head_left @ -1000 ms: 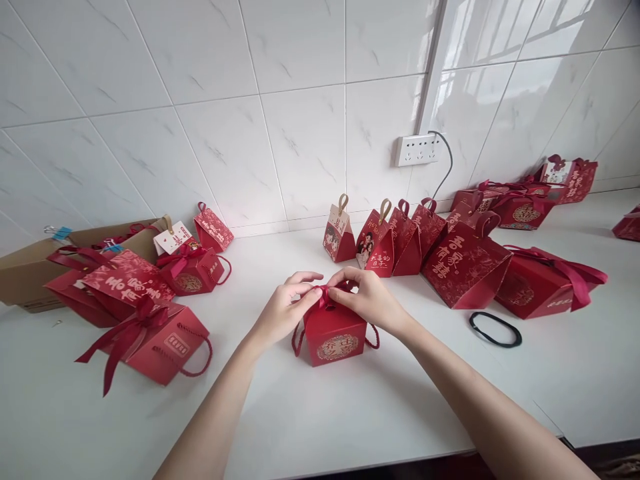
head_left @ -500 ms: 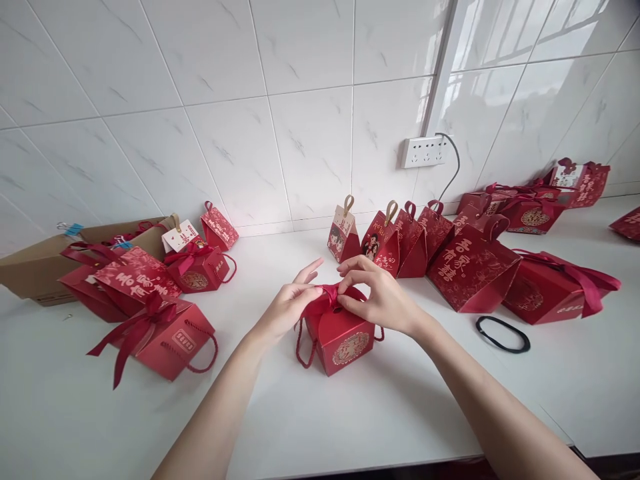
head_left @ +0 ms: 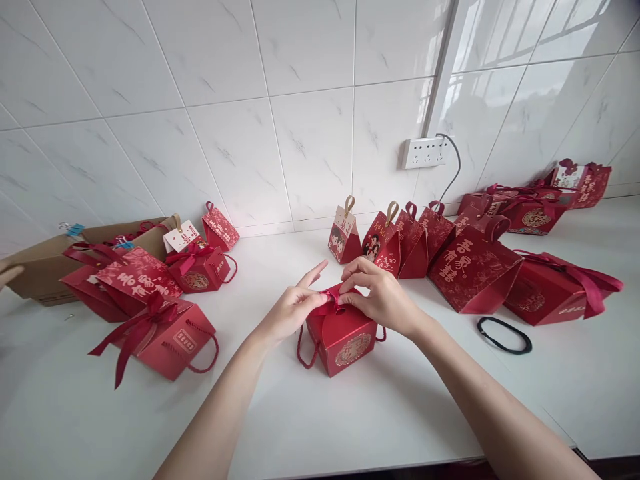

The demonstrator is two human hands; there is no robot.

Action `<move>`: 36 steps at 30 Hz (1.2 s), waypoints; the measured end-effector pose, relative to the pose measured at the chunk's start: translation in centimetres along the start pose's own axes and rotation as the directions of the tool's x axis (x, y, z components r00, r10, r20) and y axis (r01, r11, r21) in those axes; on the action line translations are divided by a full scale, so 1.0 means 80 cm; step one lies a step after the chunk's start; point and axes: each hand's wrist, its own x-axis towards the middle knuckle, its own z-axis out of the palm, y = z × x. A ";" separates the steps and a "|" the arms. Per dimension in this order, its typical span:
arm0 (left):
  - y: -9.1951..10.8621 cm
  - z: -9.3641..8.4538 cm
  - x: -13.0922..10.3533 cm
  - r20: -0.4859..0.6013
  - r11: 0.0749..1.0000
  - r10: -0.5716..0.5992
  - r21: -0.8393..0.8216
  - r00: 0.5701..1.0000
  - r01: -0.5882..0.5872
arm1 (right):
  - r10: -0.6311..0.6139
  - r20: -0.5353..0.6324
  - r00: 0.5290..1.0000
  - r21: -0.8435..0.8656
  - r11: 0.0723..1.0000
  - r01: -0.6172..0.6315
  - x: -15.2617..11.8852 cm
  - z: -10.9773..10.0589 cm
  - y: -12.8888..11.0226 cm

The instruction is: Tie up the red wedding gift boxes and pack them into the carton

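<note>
A small red gift box [head_left: 350,343] with a gold medallion and twisted rope handles stands upright on the white table in front of me. At its top is a red ribbon [head_left: 332,301], which passes between my fingers. My left hand [head_left: 290,310] pinches the ribbon from the left between thumb and a finger, its index finger pointing up. From the right, my right hand [head_left: 377,293] pinches the ribbon with thumb and fingertips, close above the lid. The fingers partly hide the ribbon and the far side of the box.
Left stand a bow-tied red box [head_left: 173,340], other gift boxes and a cardboard carton [head_left: 30,270]; a hand [head_left: 9,275] shows at the left edge. Behind and right are several red boxes [head_left: 473,270], a black loop [head_left: 505,335] and a wall socket strip [head_left: 425,153].
My fingers have shifted slightly at the ribbon, and its loop between them looks smaller. Another person's hand has come into view at the left edge near the carton.
</note>
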 end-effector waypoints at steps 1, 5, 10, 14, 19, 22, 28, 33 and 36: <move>0.002 0.000 0.000 -0.013 1.000 0.007 0.025 1.000 -0.007 | 0.004 0.007 1.000 -0.002 1.000 -0.004 0.000 -0.001 0.000; 0.008 -0.004 -0.004 -0.061 0.989 0.050 0.144 0.997 -0.041 | 0.047 0.040 0.998 0.023 0.999 -0.048 0.000 -0.007 0.001; 0.015 -0.011 -0.010 -0.116 0.974 0.015 0.225 0.993 0.011 | 0.152 0.141 0.978 0.092 0.982 -0.165 0.000 -0.022 -0.001; 0.018 -0.014 -0.014 -0.140 0.964 0.027 0.264 0.990 0.011 | 0.221 0.193 0.956 0.074 0.968 -0.238 0.000 -0.030 -0.006; 0.017 -0.019 -0.015 -0.094 0.959 0.036 0.285 0.995 -0.008 | 0.284 0.215 0.934 0.029 0.954 -0.297 -0.001 -0.035 -0.005; 0.015 -0.023 -0.015 -0.067 0.957 0.002 0.291 0.998 0.017 | 0.364 0.224 0.904 -0.012 0.929 -0.371 -0.001 -0.039 -0.004; 0.012 -0.023 -0.015 0.057 0.974 -0.047 0.223 0.997 0.033 | 0.412 0.281 0.867 -0.009 0.904 -0.427 -0.002 -0.041 -0.001; 0.013 -0.017 -0.014 0.012 0.971 -0.076 0.226 0.997 0.071 | 0.367 0.294 0.883 0.007 0.923 -0.386 -0.002 -0.035 0.002; 0.014 -0.017 -0.014 0.000 0.966 -0.077 0.249 0.997 0.075 | 0.371 0.287 0.883 0.014 0.920 -0.391 -0.001 -0.033 0.000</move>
